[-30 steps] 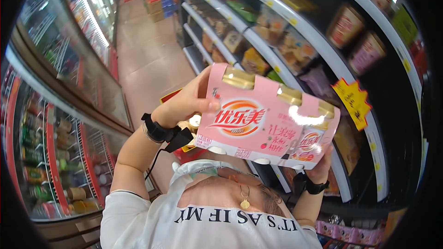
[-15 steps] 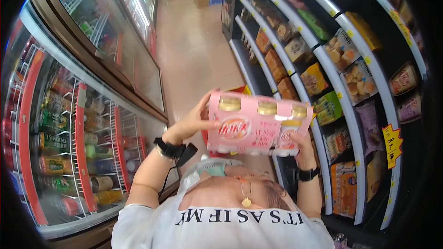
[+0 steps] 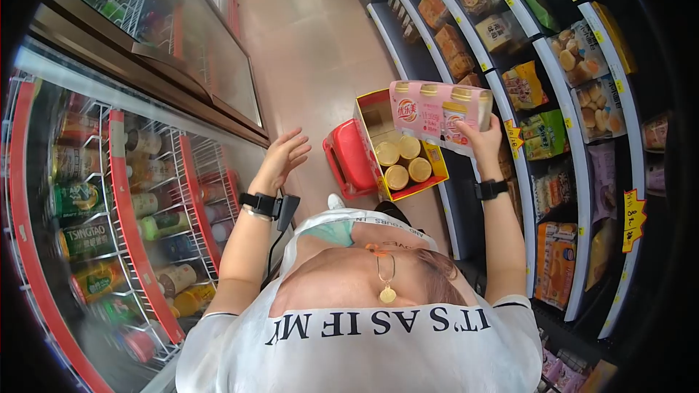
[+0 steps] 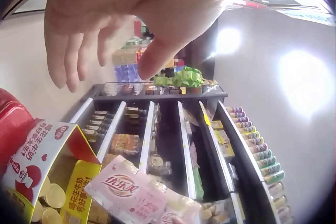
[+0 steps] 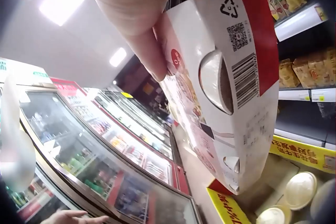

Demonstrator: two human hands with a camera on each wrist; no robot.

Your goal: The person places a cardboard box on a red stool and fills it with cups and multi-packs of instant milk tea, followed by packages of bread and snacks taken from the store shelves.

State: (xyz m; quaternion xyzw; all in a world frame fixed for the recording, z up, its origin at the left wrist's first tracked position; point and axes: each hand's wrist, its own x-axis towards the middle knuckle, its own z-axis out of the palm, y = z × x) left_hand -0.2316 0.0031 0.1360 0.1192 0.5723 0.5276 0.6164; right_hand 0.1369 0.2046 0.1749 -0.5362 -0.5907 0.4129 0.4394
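Note:
My right hand (image 3: pixel 480 147) grips a pink multipack of milk tea cups (image 3: pixel 429 110) by one end, thumb on the printed front. Gold lids show along the top, and the right wrist view shows the white underside of the pack (image 5: pixel 254 124) with a barcode. It hangs over one side of an open carton (image 3: pixel 437 164), yellow and red, where several gold-lidded cans (image 3: pixel 397 177) stand. My left hand (image 3: pixel 286 159) is held in the air left of the carton, fingers spread and nothing in them.
A red plastic item (image 3: pixel 351 156) stands against the carton's left side on the tiled floor (image 3: pixel 306 51). Glass-door drink coolers (image 3: pixel 167 94) line the left. Shelves of packaged snacks (image 3: pixel 582 116) run down the right, a yellow price sign (image 3: pixel 633 220) on one.
Both hands held the pack a second ago. The left hand has let go and moved left; the right has carried the pack forward and right. The view has tilted down, showing the carton.

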